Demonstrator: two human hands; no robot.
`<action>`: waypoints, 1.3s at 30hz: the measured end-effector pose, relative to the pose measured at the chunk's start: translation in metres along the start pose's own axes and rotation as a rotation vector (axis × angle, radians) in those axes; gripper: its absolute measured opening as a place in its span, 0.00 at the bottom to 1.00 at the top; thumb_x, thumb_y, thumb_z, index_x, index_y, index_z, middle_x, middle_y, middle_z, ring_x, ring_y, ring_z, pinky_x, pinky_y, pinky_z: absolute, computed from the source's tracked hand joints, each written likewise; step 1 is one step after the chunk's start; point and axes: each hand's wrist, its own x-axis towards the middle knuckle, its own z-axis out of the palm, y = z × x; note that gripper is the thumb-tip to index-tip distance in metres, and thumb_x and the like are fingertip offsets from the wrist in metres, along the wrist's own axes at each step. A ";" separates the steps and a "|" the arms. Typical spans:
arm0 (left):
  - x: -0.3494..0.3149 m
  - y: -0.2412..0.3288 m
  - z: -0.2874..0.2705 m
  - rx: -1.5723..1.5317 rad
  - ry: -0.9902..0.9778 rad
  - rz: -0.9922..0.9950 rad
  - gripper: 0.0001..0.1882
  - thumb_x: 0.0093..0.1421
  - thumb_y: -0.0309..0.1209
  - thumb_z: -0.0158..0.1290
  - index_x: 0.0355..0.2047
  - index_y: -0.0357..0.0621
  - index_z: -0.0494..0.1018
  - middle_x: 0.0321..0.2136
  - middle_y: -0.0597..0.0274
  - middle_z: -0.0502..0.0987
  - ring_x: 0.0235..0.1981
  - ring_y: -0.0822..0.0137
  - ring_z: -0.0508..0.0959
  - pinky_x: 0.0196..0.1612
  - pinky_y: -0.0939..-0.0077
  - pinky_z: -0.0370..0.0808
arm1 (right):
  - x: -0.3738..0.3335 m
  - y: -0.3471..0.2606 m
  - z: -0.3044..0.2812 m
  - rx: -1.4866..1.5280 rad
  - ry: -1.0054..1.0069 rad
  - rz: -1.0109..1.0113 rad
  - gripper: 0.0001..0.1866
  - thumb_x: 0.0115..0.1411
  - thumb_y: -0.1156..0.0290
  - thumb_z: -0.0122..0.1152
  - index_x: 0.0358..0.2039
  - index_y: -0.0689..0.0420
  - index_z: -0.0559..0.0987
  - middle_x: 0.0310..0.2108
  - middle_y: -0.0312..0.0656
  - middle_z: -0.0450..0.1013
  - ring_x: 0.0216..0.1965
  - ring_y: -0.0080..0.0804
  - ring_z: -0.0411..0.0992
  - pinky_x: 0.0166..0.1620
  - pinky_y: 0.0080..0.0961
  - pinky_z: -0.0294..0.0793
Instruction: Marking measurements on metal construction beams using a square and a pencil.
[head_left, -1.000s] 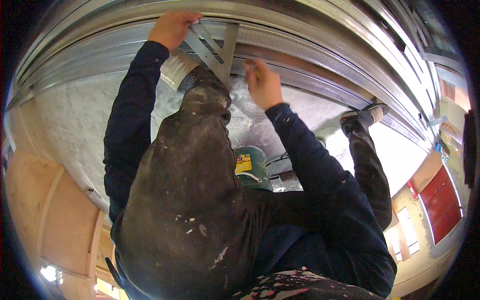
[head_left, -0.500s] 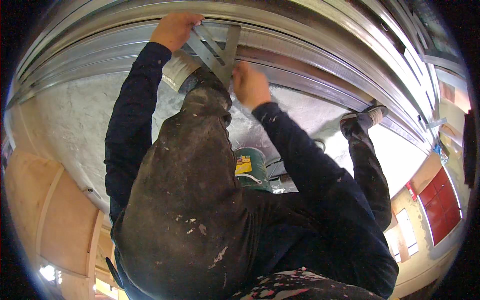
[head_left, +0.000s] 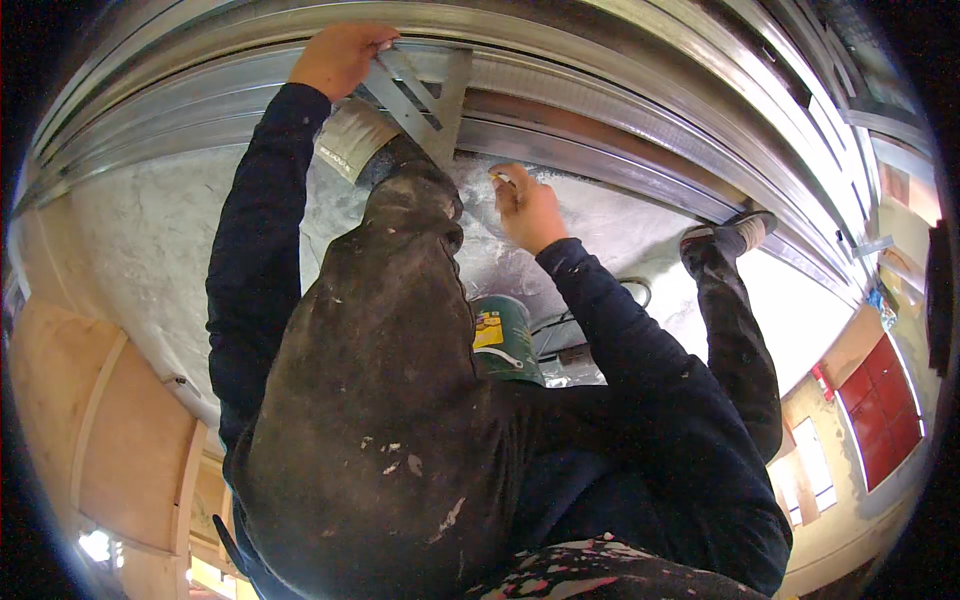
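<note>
My left hand (head_left: 342,62) pinches the upper left corner of a triangular metal speed square (head_left: 452,100). The square lies against long grey metal studs (head_left: 590,95), its lower corner reaching past them toward my shoe. My right hand (head_left: 530,212) is apart from the square, lower and to its right, above the grey floor. Its fingers are closed round a short, thin pencil (head_left: 498,176), of which only a light tip shows. The rest of the pencil is hidden in my fingers.
My shoe (head_left: 350,140) is against the studs beside the square; the other (head_left: 745,230) is at the right. A green bucket (head_left: 515,345) stands by my thigh, with a dark cable (head_left: 645,290) nearby. Wooden panels (head_left: 130,430) are at left, more metal profiles at upper right.
My right hand has drawn back from the edge of the square, down and to the right. The square and my left hand have shifted slightly left.
</note>
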 end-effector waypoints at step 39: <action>-0.008 -0.004 0.002 -0.059 0.048 0.045 0.13 0.58 0.27 0.48 0.41 0.48 0.78 0.37 0.52 0.79 0.40 0.48 0.77 0.44 0.61 0.73 | 0.039 -0.043 0.017 -0.152 0.039 -0.134 0.08 0.61 0.68 0.50 0.38 0.57 0.73 0.22 0.58 0.73 0.28 0.61 0.72 0.31 0.52 0.70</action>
